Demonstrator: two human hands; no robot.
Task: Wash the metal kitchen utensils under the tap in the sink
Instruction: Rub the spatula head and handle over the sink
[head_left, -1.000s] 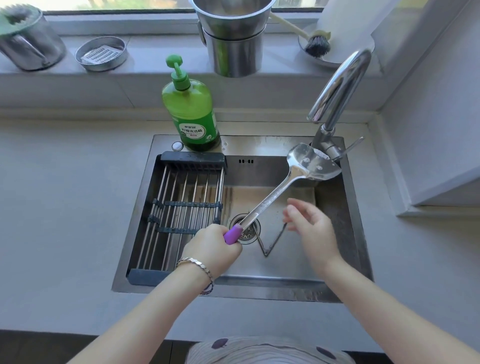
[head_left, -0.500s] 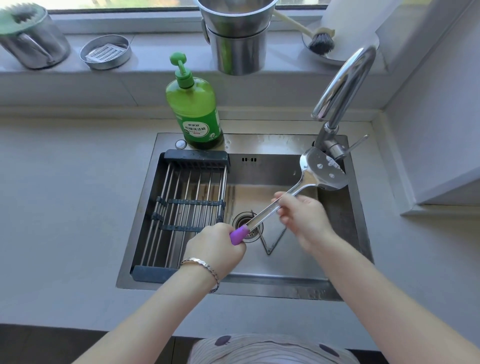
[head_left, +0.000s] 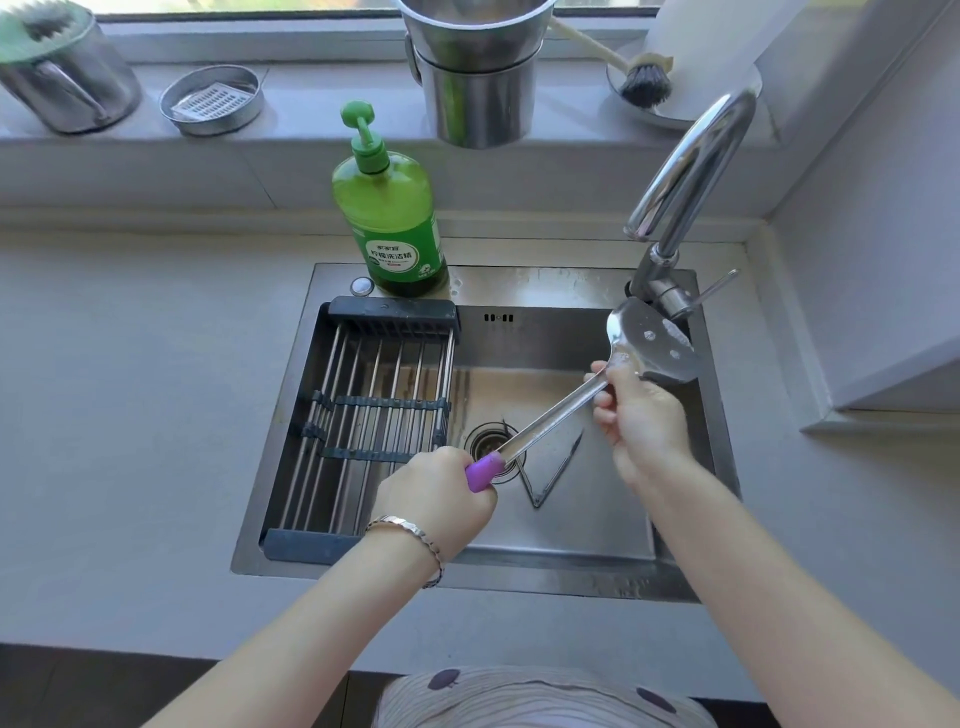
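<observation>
Slotted spatula (head_left: 652, 345) held over the sink's (head_left: 519, 569) back right corner, below the tap (head_left: 691, 171). Left hand (head_left: 434, 501) closed on purple grip, right hand (head_left: 641, 415) pinching wet shaft. Could slip, clatter into basin.

Polished, mirror-bright metal on the slotted spatula (head_left: 652, 345), just beyond the right fingers (head_left: 605, 387); smooth purple plastic handle tip (head_left: 483, 470) past the left fingers. Brushed, wet-looking steel sink (head_left: 545, 525) beneath. Glossy chrome tap (head_left: 691, 171); translucent green plastic soap bottle (head_left: 389, 208).
</observation>
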